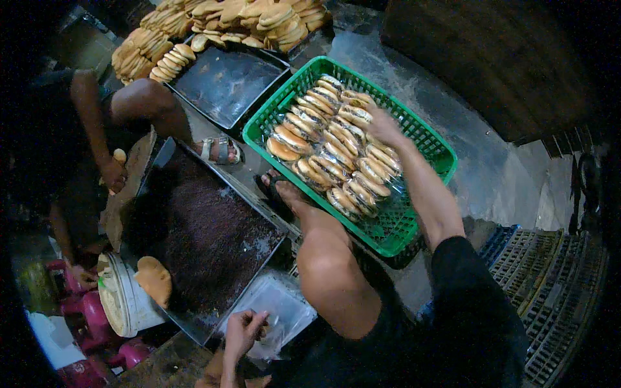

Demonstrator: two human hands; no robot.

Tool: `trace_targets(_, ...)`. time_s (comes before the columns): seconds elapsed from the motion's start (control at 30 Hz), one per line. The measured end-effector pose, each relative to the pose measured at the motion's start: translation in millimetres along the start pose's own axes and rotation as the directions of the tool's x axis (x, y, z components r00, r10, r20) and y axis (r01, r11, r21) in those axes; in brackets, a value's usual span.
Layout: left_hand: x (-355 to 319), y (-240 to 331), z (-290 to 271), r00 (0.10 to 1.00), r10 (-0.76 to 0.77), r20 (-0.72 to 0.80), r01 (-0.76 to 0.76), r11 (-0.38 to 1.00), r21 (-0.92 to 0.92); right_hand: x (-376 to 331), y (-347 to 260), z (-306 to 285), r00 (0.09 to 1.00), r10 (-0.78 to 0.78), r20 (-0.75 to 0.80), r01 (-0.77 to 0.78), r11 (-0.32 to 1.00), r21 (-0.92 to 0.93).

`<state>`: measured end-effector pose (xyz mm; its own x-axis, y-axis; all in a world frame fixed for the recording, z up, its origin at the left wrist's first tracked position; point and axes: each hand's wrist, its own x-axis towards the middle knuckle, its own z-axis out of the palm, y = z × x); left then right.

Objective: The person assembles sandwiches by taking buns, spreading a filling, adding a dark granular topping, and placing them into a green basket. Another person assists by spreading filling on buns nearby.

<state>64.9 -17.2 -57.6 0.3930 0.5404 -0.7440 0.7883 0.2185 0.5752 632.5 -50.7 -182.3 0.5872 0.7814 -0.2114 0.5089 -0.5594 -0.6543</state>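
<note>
The right hand (383, 127) reaches out over the green plastic basket (424, 139) on the floor, its fingers lying on the wrapped filled buns (333, 152) packed there in slanting rows; whether the fingers close on one bun or only rest on the row cannot be told. The left hand (244, 331) is low, near the lower edge, fingers curled and pinching the edge of a clear plastic bag (279, 309) that lies just beside a dark tray of chocolate sprinkles (207, 236). A single bun half (154, 279) rests at the near corner of that tray, next to a white bucket (123, 301). The person's bare knee sits between the tray and the basket, a sandalled foot (279, 191) touching the basket's near rim. Farther off lies an empty dark baking tray (226, 81), and behind it a heap of plain buns (220, 22). On the left, another person's hand (115, 173) holds a small bun.
</note>
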Motion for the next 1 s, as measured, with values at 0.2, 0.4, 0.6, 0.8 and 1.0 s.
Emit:
trace_targets(0.2,-48,41,-22,0.699,0.57,-0.433,-0.461,0.821,0.338,-201,-309,44,0.272,-0.806,0.526,0.717,0.534,0.447)
trace_targets(0.4,-52,-20,-64,0.902,0.291,-0.319,-0.425,0.733,-0.532,-277,-369,76,0.742,-0.627,0.236,0.096,0.447,0.889)
trace_targets(0.6,-54,-19,-41,0.739,0.057,-0.671,-0.655,0.294,-0.696,-327,-288,120,0.859,-0.283,0.427,-0.395,0.164,0.904)
trace_targets(0.8,-45,-49,-35,0.77,0.014,-0.638,-0.636,-0.055,-0.77,-352,-306,174,0.914,-0.222,0.338,-0.242,0.371,0.897)
trace_targets(1.0,-54,-86,-99,0.526,-0.171,-0.833,-0.772,0.315,-0.552,-323,-364,220,0.843,-0.18,0.507,-0.33,0.572,0.751)
